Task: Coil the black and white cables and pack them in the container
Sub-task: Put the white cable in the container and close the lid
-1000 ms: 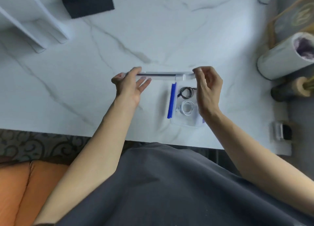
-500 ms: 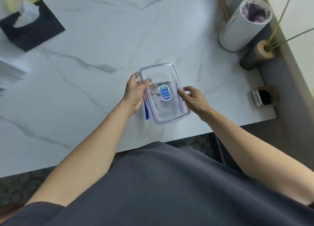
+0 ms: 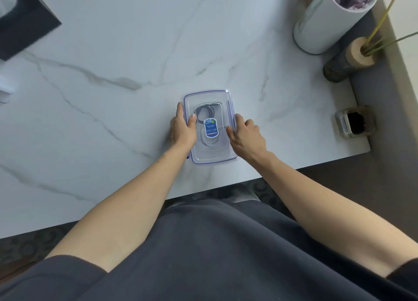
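From the head camera, a person is standing at a white marble table (image 3: 113, 51), pressing a clear lid (image 3: 209, 155) onto a clear container (image 3: 228, 97) near the table's front edge. The left hand (image 3: 182, 131) and right hand (image 3: 245, 137) are gripping its long sides. A black cable (image 3: 204, 111) and white cable (image 3: 209, 141) are lying coiled inside.

One head-worn camera looks steeply down, close over the table (image 3: 113, 51).

both hands, left hand (image 3: 182, 131) and right hand (image 3: 245, 137), pressing down, fingers curled.
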`<state>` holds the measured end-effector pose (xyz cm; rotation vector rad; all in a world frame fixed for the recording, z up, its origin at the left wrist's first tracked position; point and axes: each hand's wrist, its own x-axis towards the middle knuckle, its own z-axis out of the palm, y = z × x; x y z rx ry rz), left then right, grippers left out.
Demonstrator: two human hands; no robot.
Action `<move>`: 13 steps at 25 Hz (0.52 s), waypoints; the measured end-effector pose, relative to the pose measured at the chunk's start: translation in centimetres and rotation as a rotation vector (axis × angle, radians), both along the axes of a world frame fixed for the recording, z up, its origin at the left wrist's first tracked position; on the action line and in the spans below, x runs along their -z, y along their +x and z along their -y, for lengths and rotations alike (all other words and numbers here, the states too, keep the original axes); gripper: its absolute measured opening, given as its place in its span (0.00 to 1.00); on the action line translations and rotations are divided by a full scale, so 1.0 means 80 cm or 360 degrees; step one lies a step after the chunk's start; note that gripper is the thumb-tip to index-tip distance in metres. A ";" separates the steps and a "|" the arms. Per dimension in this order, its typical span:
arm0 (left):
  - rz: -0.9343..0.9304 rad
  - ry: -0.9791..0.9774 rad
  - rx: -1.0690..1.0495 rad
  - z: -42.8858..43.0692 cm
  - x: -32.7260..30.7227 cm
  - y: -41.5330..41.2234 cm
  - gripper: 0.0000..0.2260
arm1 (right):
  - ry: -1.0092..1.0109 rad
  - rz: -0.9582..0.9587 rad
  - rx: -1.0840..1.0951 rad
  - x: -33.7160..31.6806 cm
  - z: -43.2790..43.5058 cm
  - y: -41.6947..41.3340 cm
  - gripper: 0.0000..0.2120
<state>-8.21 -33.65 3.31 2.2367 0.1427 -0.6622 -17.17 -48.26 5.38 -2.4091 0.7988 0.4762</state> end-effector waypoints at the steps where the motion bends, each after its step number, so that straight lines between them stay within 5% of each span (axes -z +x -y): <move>1: -0.0031 -0.0068 -0.0005 -0.001 0.001 -0.005 0.26 | 0.0118 0.0005 0.0056 0.003 0.002 -0.001 0.19; 4: 0.0002 -0.0303 -0.0069 -0.006 0.004 -0.011 0.28 | 0.0982 0.0051 0.0510 0.003 0.009 -0.005 0.27; 6: -0.0091 -0.0337 -0.0170 -0.013 0.006 -0.005 0.31 | 0.1273 0.0031 0.0802 0.000 0.023 -0.006 0.32; 10: 0.0078 0.0070 -0.0231 -0.006 0.005 0.002 0.16 | 0.0799 0.0084 0.0630 0.003 0.039 0.013 0.15; 13: 0.0178 0.0202 -0.0317 0.008 -0.006 -0.010 0.17 | 0.0252 0.0152 0.0449 0.006 0.005 0.013 0.09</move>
